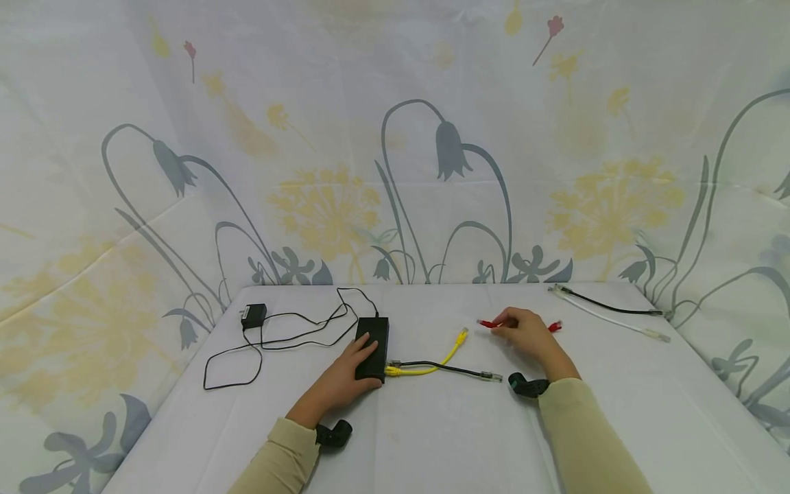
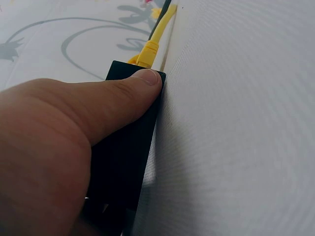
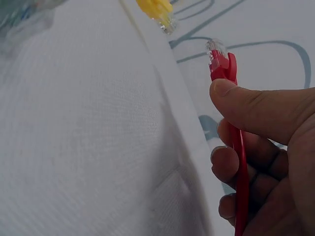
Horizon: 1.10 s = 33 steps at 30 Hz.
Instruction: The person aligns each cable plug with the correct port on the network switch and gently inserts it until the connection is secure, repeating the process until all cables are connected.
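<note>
A black network switch (image 1: 378, 331) lies flat on the white table. My left hand (image 1: 338, 383) holds it, fingers over its top and the thumb (image 2: 123, 93) along its near side. From the switch's right side run a yellow network cable (image 1: 455, 348) and a short black network cable (image 1: 457, 366); their far plugs lie loose on the table. To the right, my right hand (image 1: 524, 335) pinches a red network cable (image 3: 239, 162) just behind its clear plug (image 3: 216, 49). The red cable's other plug (image 1: 555, 326) shows beyond the hand.
A black power adapter (image 1: 254, 316) sits at the left, its thin cord (image 1: 308, 343) looping to the switch's far end. At the back right lie another black network cable (image 1: 605, 304) and a white one (image 1: 601, 318). A flower-patterned cloth (image 1: 420, 206) hangs behind the table.
</note>
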Available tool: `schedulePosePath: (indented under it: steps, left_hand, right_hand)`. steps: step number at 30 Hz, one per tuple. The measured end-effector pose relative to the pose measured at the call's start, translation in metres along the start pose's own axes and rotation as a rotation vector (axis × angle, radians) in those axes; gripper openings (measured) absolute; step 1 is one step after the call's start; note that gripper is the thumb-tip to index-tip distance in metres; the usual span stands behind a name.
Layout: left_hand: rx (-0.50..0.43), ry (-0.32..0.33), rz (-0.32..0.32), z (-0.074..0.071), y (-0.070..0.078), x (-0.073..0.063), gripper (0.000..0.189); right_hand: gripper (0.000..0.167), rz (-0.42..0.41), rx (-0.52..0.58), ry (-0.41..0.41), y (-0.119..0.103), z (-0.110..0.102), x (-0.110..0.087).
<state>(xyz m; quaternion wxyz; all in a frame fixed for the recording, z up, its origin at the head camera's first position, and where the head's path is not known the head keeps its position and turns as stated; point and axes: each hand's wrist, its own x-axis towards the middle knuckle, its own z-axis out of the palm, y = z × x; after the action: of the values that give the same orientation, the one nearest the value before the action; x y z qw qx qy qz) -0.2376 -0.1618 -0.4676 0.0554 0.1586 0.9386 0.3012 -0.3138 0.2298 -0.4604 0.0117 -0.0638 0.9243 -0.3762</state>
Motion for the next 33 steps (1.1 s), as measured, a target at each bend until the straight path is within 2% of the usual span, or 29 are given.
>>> schedulePosePath:
  steps: [16,33]
  left_hand:
    - [-0.002,0.000,0.003,0.001,-0.002,0.000,0.076]
    - [-0.015,-0.003,0.001,0.001,-0.003,0.001,0.077]
  right_hand:
    - [0.014,-0.085,0.009,-0.036,-0.015,0.012,0.001]
    - [0.010,-0.127,0.031,-0.079,-0.030,0.028,0.002]
